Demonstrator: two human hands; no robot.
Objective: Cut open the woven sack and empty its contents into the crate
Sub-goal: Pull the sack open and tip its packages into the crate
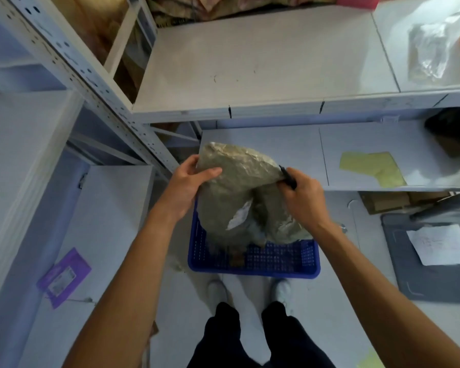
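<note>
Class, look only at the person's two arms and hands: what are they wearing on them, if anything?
Nothing. Both forearms are bare as far up as the frame shows, with no sleeve visible. The left hand and right hand have no gloves, and no watch, ring or wristband can be seen.

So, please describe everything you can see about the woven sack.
The woven sack is grey-green, crinkled and slightly shiny, with a pale label on its front. It is held up over the blue crate, its lower end hanging into it. The left hand grips its upper left edge; the right hand, also holding a dark tool, pinches the upper right corner. Its contents cannot be made out.
</note>
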